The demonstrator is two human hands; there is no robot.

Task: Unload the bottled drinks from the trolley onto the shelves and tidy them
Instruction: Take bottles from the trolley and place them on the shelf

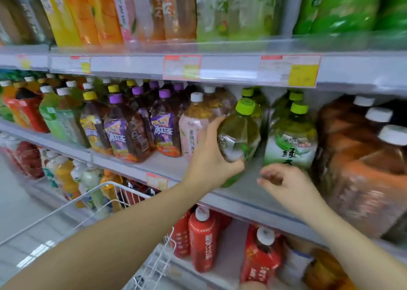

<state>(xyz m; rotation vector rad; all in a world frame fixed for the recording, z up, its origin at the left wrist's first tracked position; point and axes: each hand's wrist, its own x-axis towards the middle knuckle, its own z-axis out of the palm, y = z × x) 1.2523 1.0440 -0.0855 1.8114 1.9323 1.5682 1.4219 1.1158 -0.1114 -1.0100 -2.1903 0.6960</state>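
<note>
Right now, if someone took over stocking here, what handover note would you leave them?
Left hand: gripping a green-capped tea bottle, tilted, at the middle shelf.
Right hand: empty, loosely curled, in front of the upright green tea bottle beside it.
Trolley: lower left; contents not visible.
Done: green tea rows partly filled.
Left: stand the held bottle upright in its row with the label facing out, then check the trolley.
</note>
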